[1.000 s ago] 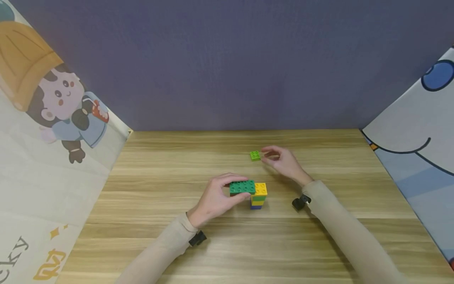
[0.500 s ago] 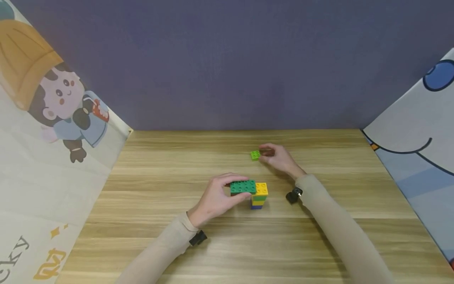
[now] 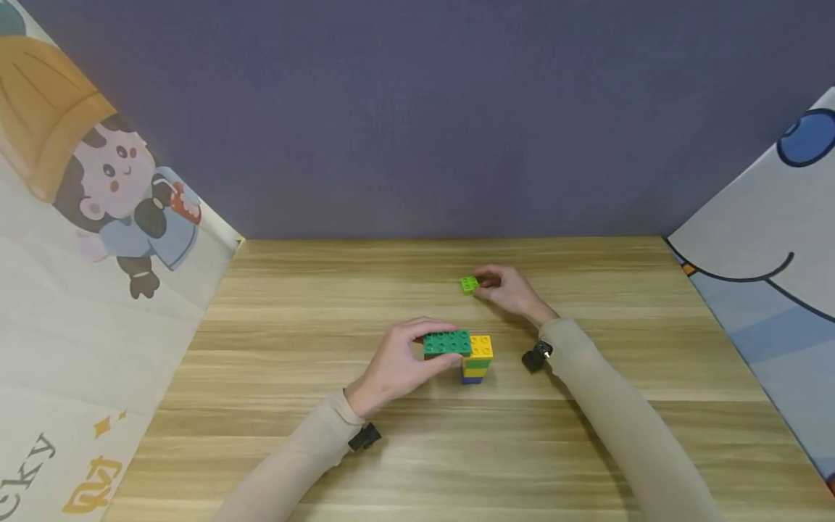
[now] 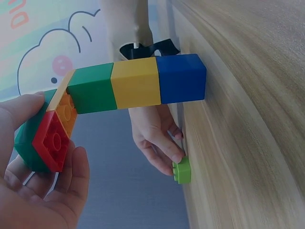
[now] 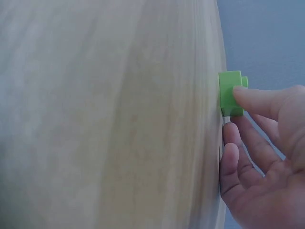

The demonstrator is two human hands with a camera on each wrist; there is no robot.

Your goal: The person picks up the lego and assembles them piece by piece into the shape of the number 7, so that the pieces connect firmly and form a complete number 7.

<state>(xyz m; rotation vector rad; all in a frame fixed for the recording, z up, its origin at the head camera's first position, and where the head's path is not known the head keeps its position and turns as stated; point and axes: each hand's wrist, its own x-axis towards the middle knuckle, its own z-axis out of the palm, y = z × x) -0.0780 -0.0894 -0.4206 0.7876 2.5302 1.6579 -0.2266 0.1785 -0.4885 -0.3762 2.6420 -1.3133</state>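
Observation:
A tower of toy building blocks (image 4: 136,83) stands on the table, blue at its foot, then yellow and green. A yellow block (image 3: 481,346) shows on top. My left hand (image 3: 399,359) grips a dark green block (image 3: 446,343) with eight-stud-style top, at the tower's left side up high. Beneath that block, a red block (image 4: 51,141) shows its hollow underside in the left wrist view, overhanging the tower. Farther back, my right hand (image 3: 512,290) pinches a small lime green block (image 5: 231,93) by its sides, thumb on the near face. The lime block sits at the tabletop.
The wooden table (image 3: 293,304) runs back to a dark blue-grey partition (image 3: 417,123). Printed cloth panels with cartoon figures flank it on the left (image 3: 78,290) and right. Black straps with small devices (image 3: 364,437) are on both wrists.
My right hand has moved left to the lime green block and brought its thumb and fingers onto it. The left hand, the dark green block and the tower hold still.

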